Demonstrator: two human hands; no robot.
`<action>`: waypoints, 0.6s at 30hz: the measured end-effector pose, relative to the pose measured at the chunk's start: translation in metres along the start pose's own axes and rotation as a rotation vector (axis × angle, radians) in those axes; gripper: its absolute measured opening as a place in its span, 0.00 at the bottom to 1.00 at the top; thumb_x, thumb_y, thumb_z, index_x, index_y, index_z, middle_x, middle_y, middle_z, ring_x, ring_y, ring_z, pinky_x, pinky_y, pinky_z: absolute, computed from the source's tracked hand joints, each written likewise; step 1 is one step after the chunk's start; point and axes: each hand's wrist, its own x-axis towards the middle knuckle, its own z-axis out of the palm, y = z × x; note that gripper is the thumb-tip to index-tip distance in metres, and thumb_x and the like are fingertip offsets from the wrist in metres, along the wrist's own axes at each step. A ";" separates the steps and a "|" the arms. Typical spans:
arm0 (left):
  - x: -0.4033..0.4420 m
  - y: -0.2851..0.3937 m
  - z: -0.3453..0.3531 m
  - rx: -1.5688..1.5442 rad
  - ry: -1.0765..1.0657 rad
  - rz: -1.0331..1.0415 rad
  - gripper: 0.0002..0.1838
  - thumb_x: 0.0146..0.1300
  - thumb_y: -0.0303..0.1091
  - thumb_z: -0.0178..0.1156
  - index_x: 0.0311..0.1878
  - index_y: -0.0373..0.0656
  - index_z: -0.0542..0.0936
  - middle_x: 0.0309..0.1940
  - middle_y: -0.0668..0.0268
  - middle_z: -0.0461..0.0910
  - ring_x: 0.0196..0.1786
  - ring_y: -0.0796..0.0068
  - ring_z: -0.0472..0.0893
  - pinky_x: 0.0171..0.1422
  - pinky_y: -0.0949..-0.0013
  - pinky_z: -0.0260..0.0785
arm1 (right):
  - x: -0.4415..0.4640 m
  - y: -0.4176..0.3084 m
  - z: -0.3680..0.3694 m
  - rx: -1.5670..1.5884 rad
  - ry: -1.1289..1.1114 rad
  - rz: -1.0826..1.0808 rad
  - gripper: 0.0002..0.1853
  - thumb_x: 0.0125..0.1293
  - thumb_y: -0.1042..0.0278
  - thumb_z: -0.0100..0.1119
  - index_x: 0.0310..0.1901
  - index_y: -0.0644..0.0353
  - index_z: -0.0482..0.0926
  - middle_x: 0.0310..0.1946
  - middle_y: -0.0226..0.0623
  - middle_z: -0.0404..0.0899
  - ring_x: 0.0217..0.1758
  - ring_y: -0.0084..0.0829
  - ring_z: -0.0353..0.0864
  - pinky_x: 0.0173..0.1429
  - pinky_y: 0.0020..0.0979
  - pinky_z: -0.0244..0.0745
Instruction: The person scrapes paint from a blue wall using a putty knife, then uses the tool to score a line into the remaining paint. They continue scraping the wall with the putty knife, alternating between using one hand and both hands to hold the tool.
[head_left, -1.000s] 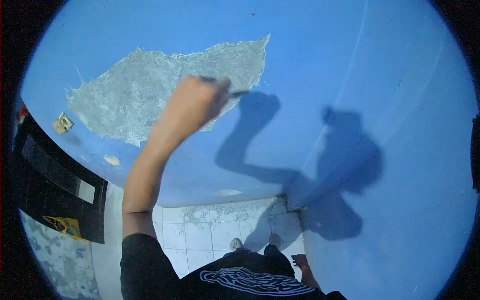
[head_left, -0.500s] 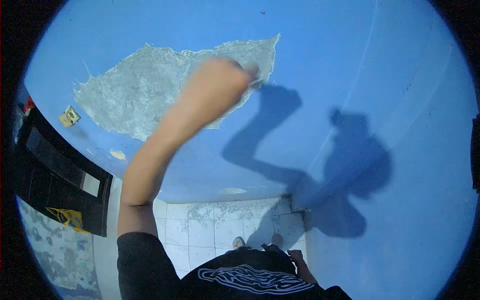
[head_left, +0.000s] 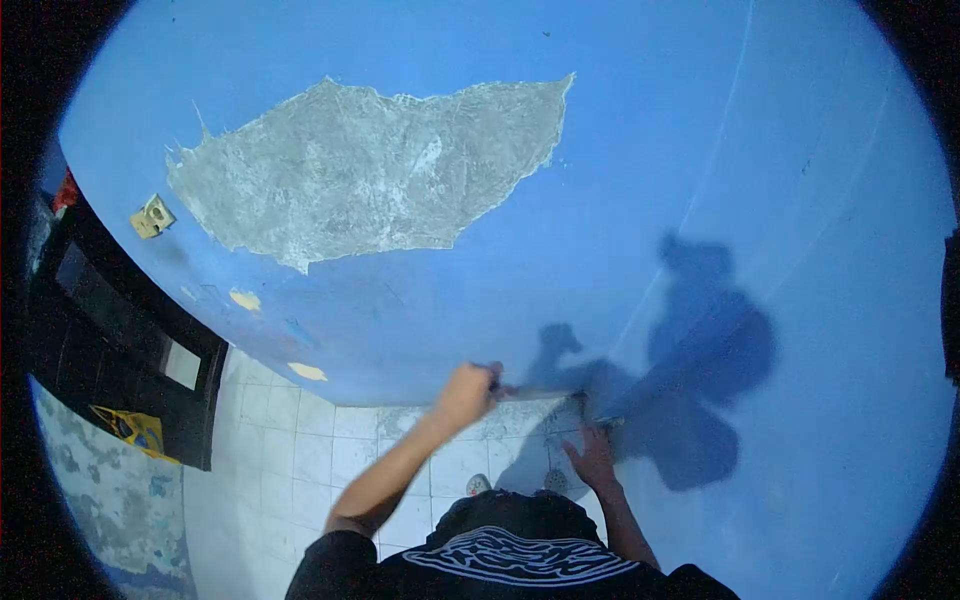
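Observation:
My left hand (head_left: 466, 397) is in front of the lower part of the blue wall (head_left: 640, 120), closed around a small dark-handled tool (head_left: 494, 376). Its exact kind is too small to make out. Lower and to the right, my right hand (head_left: 594, 456) has its fingers apart and holds nothing. Whether that hand touches the wall I cannot tell. Above both hands is a large bare grey patch (head_left: 370, 170) with ragged paint edges.
A cream socket (head_left: 152, 216) sticks out from the wall at left. Smaller chipped spots (head_left: 307, 372) lie below it. A dark cabinet (head_left: 120, 350) with a yellow bag (head_left: 132, 430) stands at left. White tiles (head_left: 350, 455) cover the floor.
My left hand has come down from the grey patch to low on the wall, still gripping the tool. My right hand has risen from beside my body and its fingers have spread.

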 end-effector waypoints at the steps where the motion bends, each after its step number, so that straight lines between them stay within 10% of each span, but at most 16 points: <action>1: -0.004 0.009 0.013 -0.067 -0.021 0.013 0.09 0.60 0.33 0.63 0.36 0.36 0.76 0.26 0.46 0.80 0.32 0.44 0.81 0.38 0.48 0.72 | 0.021 -0.053 -0.030 0.081 0.009 -0.160 0.35 0.64 0.54 0.62 0.68 0.61 0.63 0.62 0.56 0.68 0.70 0.55 0.62 0.70 0.50 0.58; 4: 0.000 0.037 0.027 -0.239 0.177 0.047 0.10 0.65 0.34 0.59 0.38 0.35 0.76 0.24 0.48 0.79 0.31 0.48 0.82 0.37 0.52 0.72 | 0.059 -0.118 -0.043 -0.038 0.161 -0.513 0.36 0.66 0.48 0.60 0.67 0.63 0.63 0.59 0.57 0.71 0.64 0.53 0.70 0.67 0.51 0.63; 8: 0.003 0.033 0.022 -0.910 0.215 -0.173 0.16 0.76 0.42 0.49 0.52 0.37 0.73 0.39 0.58 0.81 0.39 0.70 0.81 0.40 0.64 0.75 | 0.090 -0.118 -0.028 0.589 -0.157 -0.247 0.24 0.73 0.50 0.52 0.57 0.65 0.70 0.34 0.43 0.79 0.39 0.37 0.79 0.43 0.42 0.74; 11: -0.016 0.018 0.018 -1.244 0.470 -0.229 0.16 0.75 0.42 0.50 0.54 0.38 0.73 0.45 0.58 0.80 0.43 0.69 0.81 0.43 0.66 0.75 | 0.111 -0.126 -0.043 0.782 -0.251 -0.089 0.26 0.79 0.48 0.36 0.40 0.64 0.75 0.18 0.31 0.70 0.26 0.25 0.72 0.33 0.36 0.68; 13: -0.040 -0.020 0.039 -1.110 0.558 -0.399 0.17 0.74 0.42 0.52 0.51 0.36 0.75 0.37 0.62 0.82 0.37 0.72 0.82 0.39 0.71 0.75 | 0.128 -0.141 -0.068 1.030 -0.147 0.064 0.36 0.77 0.38 0.23 0.23 0.57 0.70 0.18 0.32 0.67 0.28 0.29 0.71 0.41 0.32 0.67; 18: -0.169 -0.123 0.140 -0.634 0.471 -0.832 0.22 0.70 0.46 0.56 0.35 0.32 0.80 0.25 0.60 0.83 0.28 0.71 0.83 0.31 0.70 0.73 | 0.200 -0.168 -0.148 1.269 -0.048 -0.312 0.42 0.69 0.25 0.22 0.23 0.58 0.70 0.19 0.36 0.67 0.30 0.37 0.70 0.44 0.37 0.65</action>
